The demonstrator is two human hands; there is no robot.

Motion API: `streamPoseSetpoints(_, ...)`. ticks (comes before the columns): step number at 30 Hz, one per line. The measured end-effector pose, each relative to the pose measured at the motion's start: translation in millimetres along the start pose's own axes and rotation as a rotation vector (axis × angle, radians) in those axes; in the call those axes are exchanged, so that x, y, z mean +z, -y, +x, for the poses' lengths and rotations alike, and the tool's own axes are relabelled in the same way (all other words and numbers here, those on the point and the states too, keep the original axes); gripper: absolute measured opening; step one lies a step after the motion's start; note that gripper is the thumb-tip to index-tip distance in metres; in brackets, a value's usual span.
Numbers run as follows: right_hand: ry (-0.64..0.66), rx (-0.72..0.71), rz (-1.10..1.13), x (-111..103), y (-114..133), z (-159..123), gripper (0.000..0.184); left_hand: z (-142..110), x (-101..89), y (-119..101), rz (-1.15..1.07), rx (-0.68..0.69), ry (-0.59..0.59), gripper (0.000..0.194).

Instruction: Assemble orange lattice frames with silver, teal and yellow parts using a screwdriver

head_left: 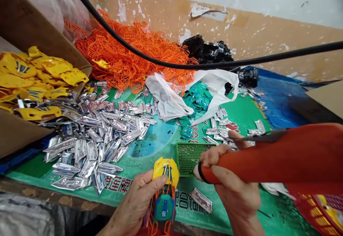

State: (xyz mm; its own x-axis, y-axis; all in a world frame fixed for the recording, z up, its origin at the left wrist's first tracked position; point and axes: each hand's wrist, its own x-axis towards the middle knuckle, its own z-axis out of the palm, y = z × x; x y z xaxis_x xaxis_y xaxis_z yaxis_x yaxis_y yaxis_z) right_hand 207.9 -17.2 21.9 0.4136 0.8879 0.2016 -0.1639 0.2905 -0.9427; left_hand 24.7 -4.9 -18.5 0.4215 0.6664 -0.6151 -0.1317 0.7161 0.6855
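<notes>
My left hand [143, 196] grips a toy car assembly near the table's front edge. It has a yellow shell [166, 168], orange plastic strips and a teal piece [164, 208] below. The thumb presses on the yellow shell. My right hand [237, 193] is wrapped round an orange-red power screwdriver [257, 157], its front end pointing left; its bit is hidden. Behind the tool's nose sits a small green mesh basket [187, 161] with small dark bits inside. A single silver part [202, 200] lies between the two hands.
Silver parts [107, 132] are heaped at the left beside a box of yellow shells [40, 73]. Orange frames [134, 50] pile up behind; a white bag [171, 100] holds teal pieces. A black cable [160, 63] hangs across. A red basket [313, 211] stands at right.
</notes>
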Motion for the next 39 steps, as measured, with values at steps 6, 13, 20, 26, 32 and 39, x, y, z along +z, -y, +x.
streamPoseSetpoints(6, 0.007, 0.021, -0.030, -3.3, -3.8, -1.7, 0.040, -0.1, 3.2, -5.2, -0.043, 0.005, 0.009, 0.030)
streamPoseSetpoints(13, 0.016, 0.032, -0.077, -5.3, -7.2, -1.3, 0.015, 0.5, 2.9, -5.9, -0.010, -0.008, -0.028, 0.031)
streamPoseSetpoints(20, -0.012, 0.033, -0.145, -4.3, -10.5, -6.2, 0.017, 1.1, 6.2, -6.2, -0.037, -0.003, -0.042, 0.033)
streamPoseSetpoints(26, -0.040, 0.009, -0.043, 1.3, -3.0, -1.0, 0.030, 2.1, 5.2, -3.6, -0.064, 0.005, -0.039, 0.035)
streamPoseSetpoints(32, -0.070, -0.040, 0.101, 9.9, 20.4, 6.6, 0.056, 0.9, 5.8, -2.9, -0.062, 0.019, -0.031, 0.036)
streamPoseSetpoints(39, 0.025, -0.021, 0.158, 31.4, 31.8, 0.3, 0.049, -0.2, 5.5, -4.2, -0.160, 0.031, -0.041, 0.035)
